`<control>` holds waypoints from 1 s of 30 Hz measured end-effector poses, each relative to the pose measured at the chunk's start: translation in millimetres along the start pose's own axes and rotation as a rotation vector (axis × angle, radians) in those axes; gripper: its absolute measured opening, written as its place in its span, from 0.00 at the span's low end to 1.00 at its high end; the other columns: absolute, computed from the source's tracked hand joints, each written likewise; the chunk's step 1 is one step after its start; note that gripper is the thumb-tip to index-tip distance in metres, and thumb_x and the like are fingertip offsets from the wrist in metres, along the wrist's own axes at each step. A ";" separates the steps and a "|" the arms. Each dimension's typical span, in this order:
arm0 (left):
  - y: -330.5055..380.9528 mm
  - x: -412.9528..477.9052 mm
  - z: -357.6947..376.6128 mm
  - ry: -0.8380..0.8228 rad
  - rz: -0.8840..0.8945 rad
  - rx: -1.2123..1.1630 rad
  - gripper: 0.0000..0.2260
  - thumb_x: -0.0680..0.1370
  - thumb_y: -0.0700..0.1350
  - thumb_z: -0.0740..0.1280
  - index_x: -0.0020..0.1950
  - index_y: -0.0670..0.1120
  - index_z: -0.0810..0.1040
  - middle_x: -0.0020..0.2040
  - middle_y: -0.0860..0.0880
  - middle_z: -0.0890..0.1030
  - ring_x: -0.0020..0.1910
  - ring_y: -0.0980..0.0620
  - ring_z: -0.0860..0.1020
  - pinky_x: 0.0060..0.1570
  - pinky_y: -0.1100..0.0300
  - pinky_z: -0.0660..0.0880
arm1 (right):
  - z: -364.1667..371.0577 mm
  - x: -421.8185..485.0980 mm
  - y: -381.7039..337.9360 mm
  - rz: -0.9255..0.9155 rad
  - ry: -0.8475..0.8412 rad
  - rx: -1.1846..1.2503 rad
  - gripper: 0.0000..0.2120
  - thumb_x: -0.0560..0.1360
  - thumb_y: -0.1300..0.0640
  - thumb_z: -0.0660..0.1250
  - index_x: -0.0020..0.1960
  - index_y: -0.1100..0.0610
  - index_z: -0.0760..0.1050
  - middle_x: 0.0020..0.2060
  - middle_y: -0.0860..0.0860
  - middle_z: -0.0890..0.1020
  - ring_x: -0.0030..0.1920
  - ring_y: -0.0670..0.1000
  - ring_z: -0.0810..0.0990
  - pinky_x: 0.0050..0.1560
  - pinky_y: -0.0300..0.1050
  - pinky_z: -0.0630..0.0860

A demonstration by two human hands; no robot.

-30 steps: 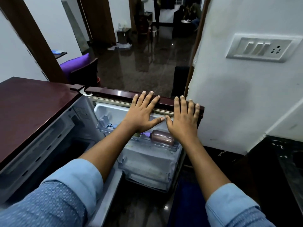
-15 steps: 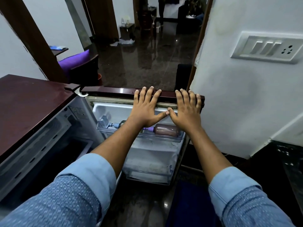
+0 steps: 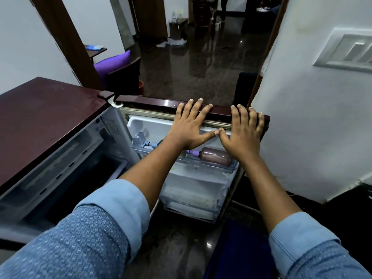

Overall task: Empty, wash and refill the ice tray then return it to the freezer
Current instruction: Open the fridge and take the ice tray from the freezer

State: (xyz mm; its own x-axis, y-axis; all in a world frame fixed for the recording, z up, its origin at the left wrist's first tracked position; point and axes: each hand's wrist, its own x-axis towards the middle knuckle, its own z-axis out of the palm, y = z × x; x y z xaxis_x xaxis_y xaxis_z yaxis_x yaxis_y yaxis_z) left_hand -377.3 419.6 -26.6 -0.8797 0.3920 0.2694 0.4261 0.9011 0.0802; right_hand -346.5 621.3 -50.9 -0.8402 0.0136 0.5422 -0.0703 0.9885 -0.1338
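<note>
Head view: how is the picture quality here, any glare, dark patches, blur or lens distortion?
Head view: dim, bluish light, with the polished floor mirroring bright patches and a small glint on the fridge door. Head view: the fridge compartment is nearly black. Head view: the wide lens stretches the switch plate at the edge, while the left hand and right hand are sharp.

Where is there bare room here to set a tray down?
The fridge top, left of the hinge, shows bare. The upper door shelf is crowded with bottles; the left hand and right hand cover much of the door's top edge.
</note>
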 end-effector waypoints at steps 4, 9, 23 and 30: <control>-11.2 -16.9 -6.5 -0.027 -0.018 0.012 0.40 0.79 0.75 0.53 0.86 0.59 0.47 0.87 0.46 0.43 0.86 0.41 0.43 0.82 0.39 0.40 | 0.1 -0.9 -4.2 0.015 -0.025 0.040 0.39 0.76 0.41 0.66 0.82 0.56 0.60 0.80 0.57 0.64 0.81 0.64 0.57 0.80 0.69 0.46; -32.4 -87.0 4.5 0.013 -0.042 -0.002 0.36 0.81 0.73 0.50 0.86 0.61 0.46 0.87 0.49 0.41 0.86 0.44 0.43 0.80 0.37 0.47 | -2.5 -3.6 -29.2 0.009 0.020 0.145 0.43 0.75 0.43 0.66 0.84 0.56 0.55 0.84 0.56 0.57 0.84 0.65 0.49 0.78 0.75 0.42; -130.6 -308.2 23.5 -0.151 -0.450 0.054 0.35 0.80 0.75 0.40 0.85 0.63 0.40 0.86 0.50 0.37 0.85 0.43 0.36 0.81 0.35 0.41 | 10.5 -53.1 -233.6 -0.341 -0.057 0.461 0.33 0.77 0.47 0.64 0.80 0.55 0.65 0.77 0.55 0.70 0.80 0.63 0.60 0.77 0.70 0.51; -159.2 -372.2 8.0 -0.142 -0.633 0.053 0.35 0.83 0.73 0.44 0.86 0.60 0.39 0.86 0.49 0.34 0.83 0.44 0.30 0.79 0.38 0.31 | 20.7 -99.9 -317.5 -0.499 -0.195 0.554 0.29 0.80 0.49 0.65 0.79 0.54 0.66 0.73 0.52 0.74 0.77 0.60 0.65 0.76 0.66 0.54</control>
State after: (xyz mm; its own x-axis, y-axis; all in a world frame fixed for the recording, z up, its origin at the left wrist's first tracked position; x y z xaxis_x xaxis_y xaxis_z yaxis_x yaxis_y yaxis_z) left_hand -119.4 131.7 -147.4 -0.9781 -0.2004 0.0561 -0.1916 0.9723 0.1338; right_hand -251.4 303.0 -79.8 -0.7144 -0.4913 0.4982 -0.6813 0.6506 -0.3355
